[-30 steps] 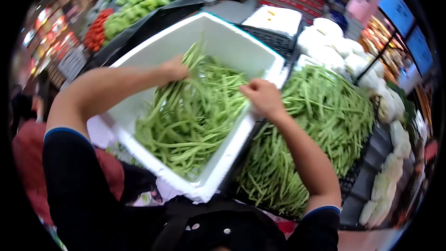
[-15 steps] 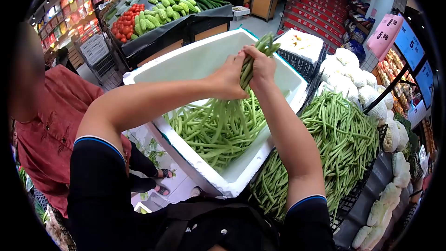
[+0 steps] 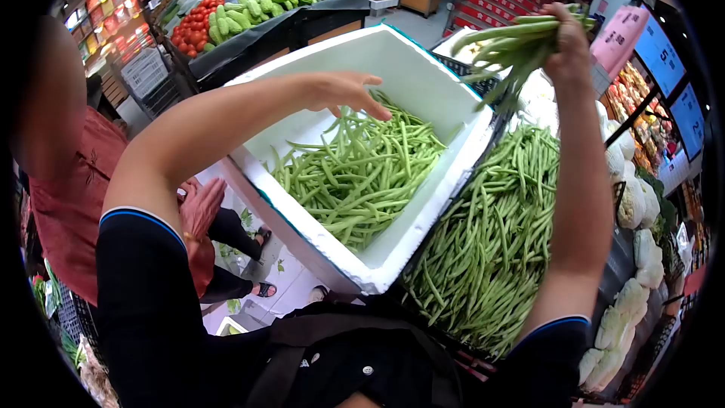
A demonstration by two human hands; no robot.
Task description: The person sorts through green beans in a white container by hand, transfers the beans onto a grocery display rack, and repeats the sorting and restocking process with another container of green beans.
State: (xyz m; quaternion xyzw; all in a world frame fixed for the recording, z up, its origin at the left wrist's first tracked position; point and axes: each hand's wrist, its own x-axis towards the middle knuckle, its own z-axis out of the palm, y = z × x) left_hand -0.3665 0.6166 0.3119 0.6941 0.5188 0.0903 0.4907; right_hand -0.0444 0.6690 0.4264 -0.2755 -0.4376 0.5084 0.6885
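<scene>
My right hand (image 3: 568, 44) grips a bunch of green beans (image 3: 517, 45) up at the right, above the far end of the bean pile. Fingers apart, my left hand (image 3: 351, 94) hovers over the white foam box (image 3: 302, 245) and holds nothing. Loose green beans (image 3: 370, 174) cover much of the box floor below it. To the right of the box, a large pile of green beans (image 3: 491, 249) fills a black crate, partly hidden by my right forearm.
A person in a red shirt (image 3: 68, 211) stands close at my left, hands near the box. White net-wrapped vegetables (image 3: 634, 204) line the right side. Beyond the box is a stand with tomatoes (image 3: 195, 24) and bitter melons (image 3: 253, 7). Price screens (image 3: 664, 53) hang at the right.
My right hand has swung right and up with the bunch of beans, out of the box toward the pile. The left hand has let go of the bunch and opened over the box.
</scene>
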